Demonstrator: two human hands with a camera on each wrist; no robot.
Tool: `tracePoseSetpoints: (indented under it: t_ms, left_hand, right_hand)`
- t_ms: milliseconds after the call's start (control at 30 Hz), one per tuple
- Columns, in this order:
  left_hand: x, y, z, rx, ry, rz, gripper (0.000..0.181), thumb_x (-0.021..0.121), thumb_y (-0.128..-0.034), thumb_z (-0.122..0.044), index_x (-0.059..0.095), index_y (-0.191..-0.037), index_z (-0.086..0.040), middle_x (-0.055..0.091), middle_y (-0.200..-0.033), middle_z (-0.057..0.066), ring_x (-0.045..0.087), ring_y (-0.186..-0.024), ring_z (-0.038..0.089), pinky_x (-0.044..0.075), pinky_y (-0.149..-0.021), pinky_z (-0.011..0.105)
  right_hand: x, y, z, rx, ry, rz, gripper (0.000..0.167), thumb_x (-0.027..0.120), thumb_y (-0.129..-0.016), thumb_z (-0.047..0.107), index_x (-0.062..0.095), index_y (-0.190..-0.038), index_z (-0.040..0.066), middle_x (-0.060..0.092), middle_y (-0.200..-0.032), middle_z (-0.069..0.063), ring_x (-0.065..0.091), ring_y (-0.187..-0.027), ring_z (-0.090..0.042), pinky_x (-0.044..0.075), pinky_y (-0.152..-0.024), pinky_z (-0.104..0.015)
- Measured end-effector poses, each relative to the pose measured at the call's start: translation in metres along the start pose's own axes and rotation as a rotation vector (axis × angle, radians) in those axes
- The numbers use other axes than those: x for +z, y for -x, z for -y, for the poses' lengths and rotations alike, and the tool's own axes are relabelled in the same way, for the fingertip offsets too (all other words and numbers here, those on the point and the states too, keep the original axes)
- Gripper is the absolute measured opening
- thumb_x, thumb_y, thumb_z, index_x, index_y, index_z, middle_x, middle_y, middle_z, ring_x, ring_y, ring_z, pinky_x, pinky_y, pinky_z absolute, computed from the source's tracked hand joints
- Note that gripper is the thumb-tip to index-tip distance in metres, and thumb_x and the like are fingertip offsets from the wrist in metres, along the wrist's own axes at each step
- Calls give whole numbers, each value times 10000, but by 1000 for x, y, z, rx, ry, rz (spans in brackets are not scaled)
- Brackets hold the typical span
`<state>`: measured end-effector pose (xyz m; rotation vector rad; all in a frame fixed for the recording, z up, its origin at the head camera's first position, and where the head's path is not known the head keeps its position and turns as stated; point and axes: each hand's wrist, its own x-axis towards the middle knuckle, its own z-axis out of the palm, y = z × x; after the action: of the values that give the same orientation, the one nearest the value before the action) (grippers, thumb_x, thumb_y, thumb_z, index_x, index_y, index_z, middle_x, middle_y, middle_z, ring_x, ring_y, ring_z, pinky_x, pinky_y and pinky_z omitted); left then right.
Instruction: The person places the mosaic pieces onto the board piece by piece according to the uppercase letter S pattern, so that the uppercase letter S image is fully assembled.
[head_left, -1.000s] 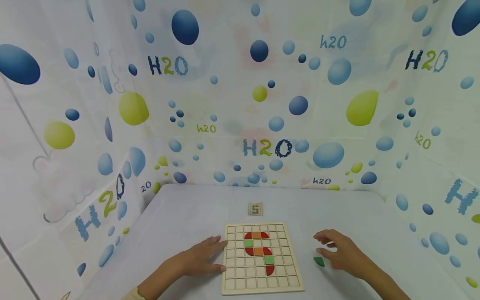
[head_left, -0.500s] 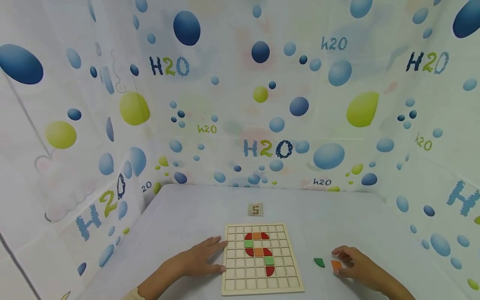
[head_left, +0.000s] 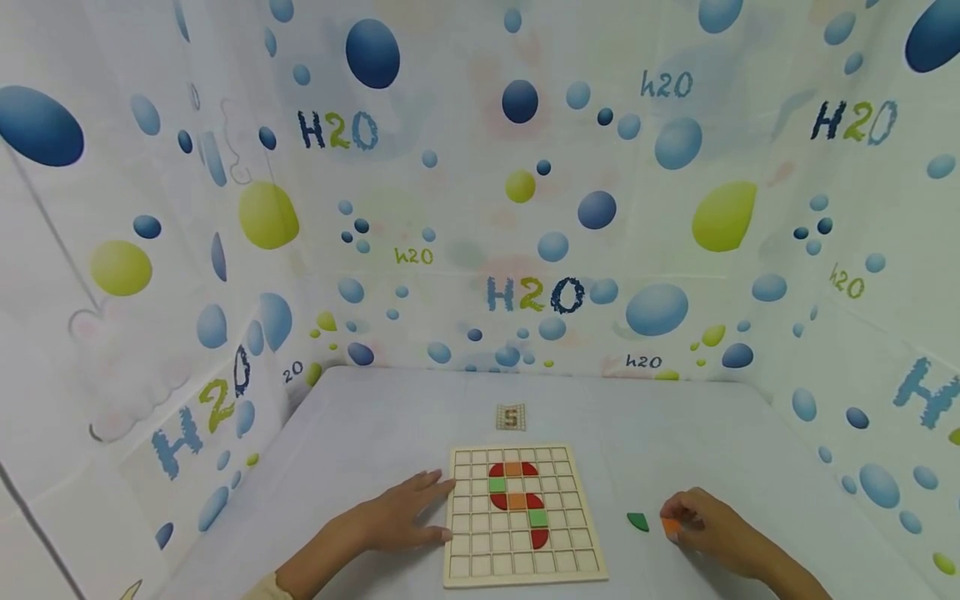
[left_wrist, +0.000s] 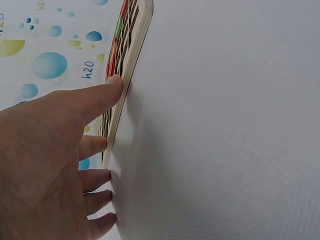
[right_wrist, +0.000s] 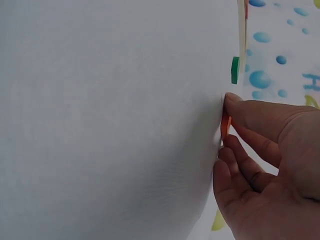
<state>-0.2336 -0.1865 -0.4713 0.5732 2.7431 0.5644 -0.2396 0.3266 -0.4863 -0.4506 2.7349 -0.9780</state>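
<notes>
In the head view a square wooden grid board (head_left: 525, 558) lies on the white-covered table. Red, orange and light green tiles on it form a curving S-like figure. My left hand (head_left: 397, 517) rests at the board's left edge, fingers spread, with thumb and fingertips touching its side; the left wrist view shows the thumb against the board's rim (left_wrist: 131, 65). Right of the board, my right hand (head_left: 712, 529) pinches an orange tile (head_left: 671, 526) on the table between thumb and fingers, partly covering it. A dark green rounded tile (head_left: 637, 522) lies just left of that hand, untouched.
Beyond the board lies a small card (head_left: 511, 417) printed with a grid and an S-shaped figure. White cloth (head_left: 375, 417) covers the table. Curtains (head_left: 465, 217) with blue and yellow-green drops and H2O lettering enclose it at the back and sides.
My right hand has moved right and back from above the green tile to the orange tile, and its fingers have closed on it. The left hand and board have stayed put.
</notes>
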Motion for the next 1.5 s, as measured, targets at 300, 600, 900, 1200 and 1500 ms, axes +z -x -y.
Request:
tracePoseSetpoints:
  t_ms: [300, 600, 900, 1200, 1500]
  left_hand:
    - [4, -4, 4, -10, 14, 10, 825, 727, -926, -624, 453, -1609, -252, 360, -1696, 158, 313, -1572, 421, 346, -1214, 657]
    - [1, -2, 2, -3, -10, 5, 819, 733, -933, -600, 450, -1610, -235, 362, -1692, 167, 321, -1569, 413, 350, -1213, 653]
    - [1, -2, 2, -19, -4, 8, 821, 737, -925, -610, 457, -1606, -247, 366, -1692, 155, 325, -1568, 416, 357, -1207, 658]
    - [2, -4, 3, -23, 3, 10, 828, 728, -923, -630, 452, -1610, -258, 363, -1697, 140, 313, -1574, 406, 343, -1217, 654]
    - [3, -5, 4, -17, -6, 9, 834, 722, -922, -639, 448, -1612, -260, 357, -1701, 140, 306, -1578, 404, 338, -1221, 653]
  right_hand:
    - [3, -5, 2, 49, 41, -31, 208, 786, -962, 257, 702, -1096, 121, 634, -1027, 37, 589, -930, -86, 575, -834, -286]
    - [6, -12, 15, 13, 41, -79, 221, 813, -937, 246, 723, -1097, 123, 647, -1004, 39, 607, -914, -95, 593, -834, -268]
    - [29, -34, 58, -152, 38, -68, 153, 799, -941, 171, 715, -1061, 125, 629, -991, 56, 598, -912, -46, 569, -806, -235]
    - [70, -53, 114, -262, 20, 32, 139, 793, -962, 216, 712, -1057, 154, 595, -995, 71, 588, -943, -66, 580, -847, -293]
    - [101, -64, 145, -398, 117, 98, 98, 798, -966, 222, 725, -1009, 175, 571, -948, 135, 512, -853, 5, 526, -758, -216]
